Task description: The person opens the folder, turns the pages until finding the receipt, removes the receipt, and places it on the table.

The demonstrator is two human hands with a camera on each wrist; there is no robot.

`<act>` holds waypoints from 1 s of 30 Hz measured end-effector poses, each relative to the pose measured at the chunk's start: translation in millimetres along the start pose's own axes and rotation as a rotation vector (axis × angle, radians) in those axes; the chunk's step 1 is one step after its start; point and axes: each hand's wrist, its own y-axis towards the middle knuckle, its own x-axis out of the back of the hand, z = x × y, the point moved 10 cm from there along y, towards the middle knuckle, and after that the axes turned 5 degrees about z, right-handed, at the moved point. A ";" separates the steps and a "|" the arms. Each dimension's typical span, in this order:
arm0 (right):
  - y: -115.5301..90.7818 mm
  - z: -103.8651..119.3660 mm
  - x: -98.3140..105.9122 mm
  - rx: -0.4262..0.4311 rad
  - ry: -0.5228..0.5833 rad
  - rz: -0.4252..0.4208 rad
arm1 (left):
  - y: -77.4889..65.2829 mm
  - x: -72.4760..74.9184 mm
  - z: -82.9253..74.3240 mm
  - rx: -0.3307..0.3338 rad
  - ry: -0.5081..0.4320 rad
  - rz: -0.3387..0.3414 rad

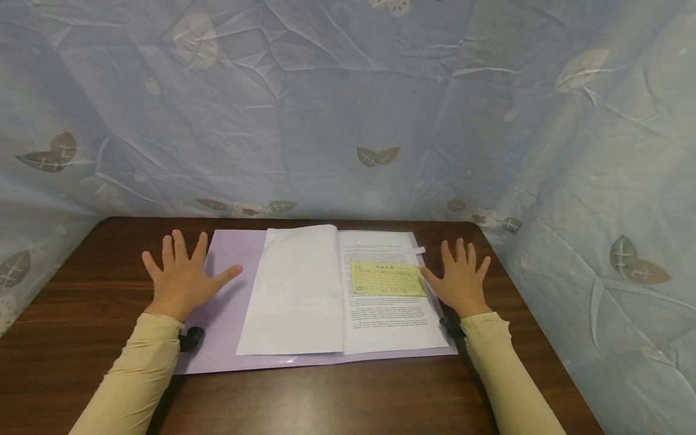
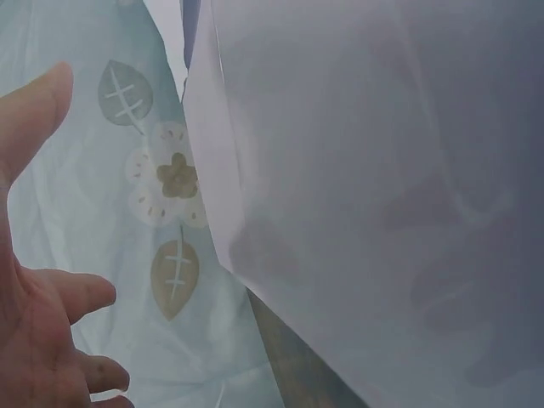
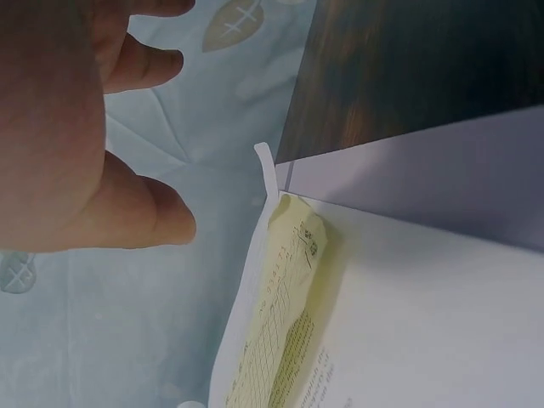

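My left hand (image 1: 182, 279) lies flat, fingers spread, on the purple folder's (image 1: 231, 302) left flap; my right hand (image 1: 461, 280) rests spread just right of it on the counter (image 1: 81, 326). Its loose pages (image 1: 296, 290) and yellow slip (image 1: 387, 278) look light, floppy and slippery; I'd pinch an outer page edge.

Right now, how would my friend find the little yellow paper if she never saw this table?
Look at the dark wooden table and find the open purple folder lying between the two hands. On its right-hand printed page lies the small yellow slip. It is the only yellow sheet, with a grid printed on it; the other pages are white.
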 end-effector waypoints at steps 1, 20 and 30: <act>0.0 0.1 -0.4 0.001 0.001 0.003 | 0.1 -0.4 0.0 0.000 -0.001 0.001; 1.5 20.9 -36.5 0.094 0.058 0.264 | 3.5 -16.0 8.3 -0.004 -0.011 0.146; 0.9 20.8 -45.2 0.133 0.094 0.353 | 0.2 -38.9 6.9 -0.032 -0.005 0.349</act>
